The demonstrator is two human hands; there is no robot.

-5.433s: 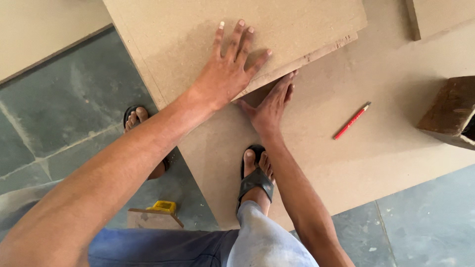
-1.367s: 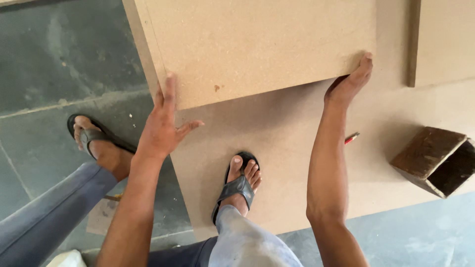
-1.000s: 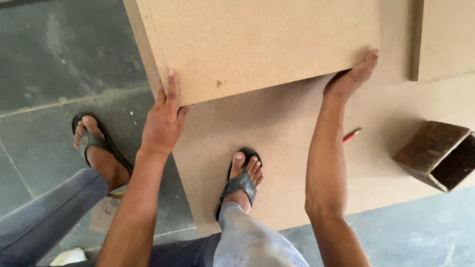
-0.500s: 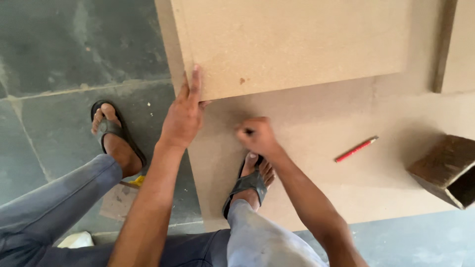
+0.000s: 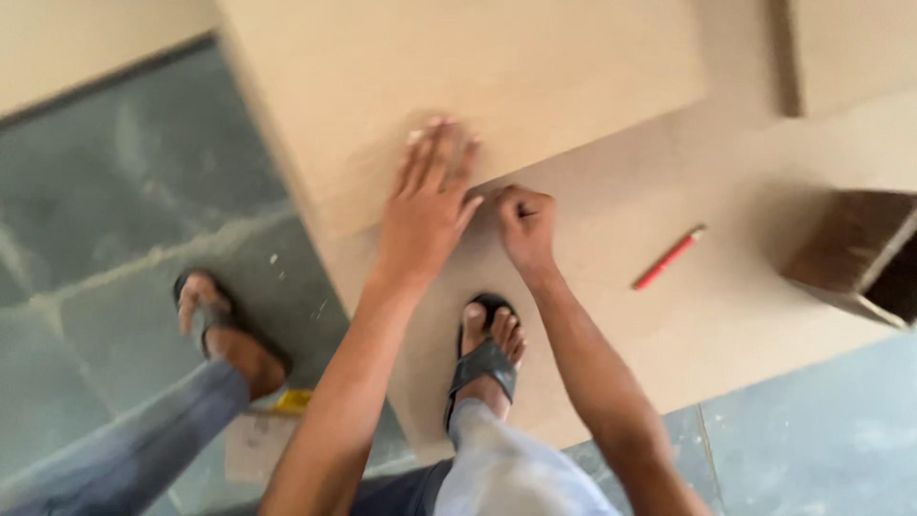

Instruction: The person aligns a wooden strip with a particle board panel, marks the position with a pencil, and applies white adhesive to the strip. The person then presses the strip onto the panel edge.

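1. Bare board [image 5: 726, 315] lies open between the right hand [image 5: 523, 222] and the red pencil [image 5: 669, 258].
2. A wooden box [image 5: 855, 253] blocks the right side.
3. The raised panel [image 5: 478, 76], seemingly pressed by the left hand [image 5: 425, 205], closes the far side.

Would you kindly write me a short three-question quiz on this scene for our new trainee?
1. True or false: the left hand lies flat, fingers spread, on the upper board.
2. How is the right hand shaped: A open palm, B closed fist, C pointing finger?
3. Which red thing lies on the lower board, right of the hands?

Key: 1 true. 2 B, closed at the upper board's edge; whether it holds anything cannot be told. 3 the red pencil.
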